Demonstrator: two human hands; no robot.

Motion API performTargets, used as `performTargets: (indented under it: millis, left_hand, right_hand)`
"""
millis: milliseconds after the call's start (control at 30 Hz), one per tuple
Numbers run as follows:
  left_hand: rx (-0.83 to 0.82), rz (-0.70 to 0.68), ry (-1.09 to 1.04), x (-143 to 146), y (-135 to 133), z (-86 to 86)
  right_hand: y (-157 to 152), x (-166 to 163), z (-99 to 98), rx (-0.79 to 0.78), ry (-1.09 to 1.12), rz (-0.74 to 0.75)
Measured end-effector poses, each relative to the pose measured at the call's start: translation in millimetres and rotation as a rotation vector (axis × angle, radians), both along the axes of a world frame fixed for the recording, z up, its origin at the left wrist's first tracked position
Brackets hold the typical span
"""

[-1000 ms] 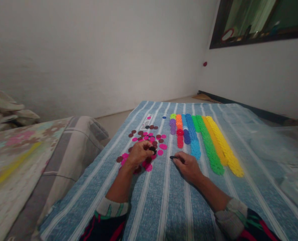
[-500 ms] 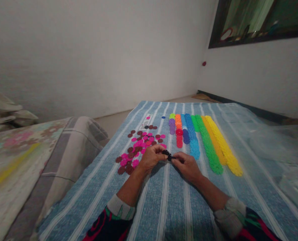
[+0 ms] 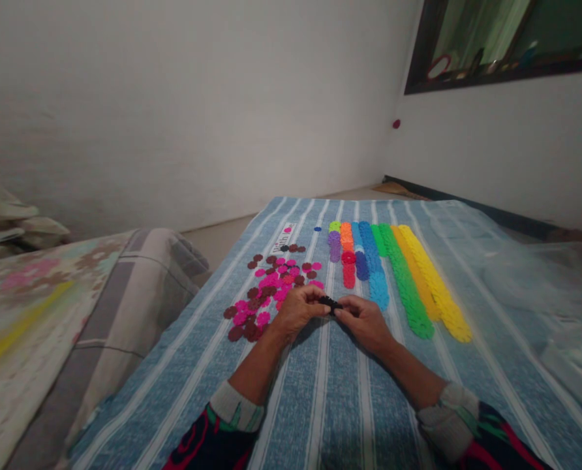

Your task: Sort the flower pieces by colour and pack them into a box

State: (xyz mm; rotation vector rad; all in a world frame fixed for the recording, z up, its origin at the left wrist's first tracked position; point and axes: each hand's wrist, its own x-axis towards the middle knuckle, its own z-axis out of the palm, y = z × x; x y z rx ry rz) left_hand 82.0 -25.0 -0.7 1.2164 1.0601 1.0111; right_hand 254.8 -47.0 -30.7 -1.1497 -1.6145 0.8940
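Between my two hands is a small stack of black notched plastic discs point(image 3: 331, 304), held just above the striped cloth. My left hand point(image 3: 299, 309) pinches its left end with thumb and fingers. At the other end, the thumb and fingertips of my right hand point(image 3: 362, 318) are closed on it too. Beyond and beside my left hand lies a loose spread of pink discs point(image 3: 263, 318) and brown discs point(image 3: 236, 333). Farther off, a red row of discs point(image 3: 349, 275) and a light blue row point(image 3: 379, 297) lie ahead of my right hand.
Overlapping rows of green discs point(image 3: 408, 303) and yellow discs point(image 3: 440, 294) extend along the right. Clear plastic bags point(image 3: 530, 274) lie at the right side. One dark blue disc point(image 3: 318, 229) sits alone near the far edge. A draped bed-like surface point(image 3: 139, 287) stands to the left.
The right hand's black disc, which stuck out at an angle, now lines up with the black discs in my left hand. My hands have come slightly closer together.
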Motion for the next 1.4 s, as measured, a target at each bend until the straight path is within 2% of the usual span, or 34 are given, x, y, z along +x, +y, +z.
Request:
performTargets:
  millis: [333,700,933,1400]
  left_hand:
    - [-0.049,-0.024,-0.070,0.9,-1.8,0.5]
    - [-0.045,-0.005,-0.039,2.1,1.8,-5.1]
    - [-0.076,-0.155,0.024,1.4,-1.5,-4.8]
    - [-0.083,-0.292,0.058,-2.9,-1.7,-4.5]
  right_hand:
    - [0.8,-0.2,-1.1,-0.040,0.047,-0.001]
    - [0.5,-1.4,1.0,-0.117,0.117,0.010]
    - [0.7,-1.6,1.3,-0.107,0.126,0.000]
    - [1.8,-0.6,-0.7,-0.130,0.129,0.001]
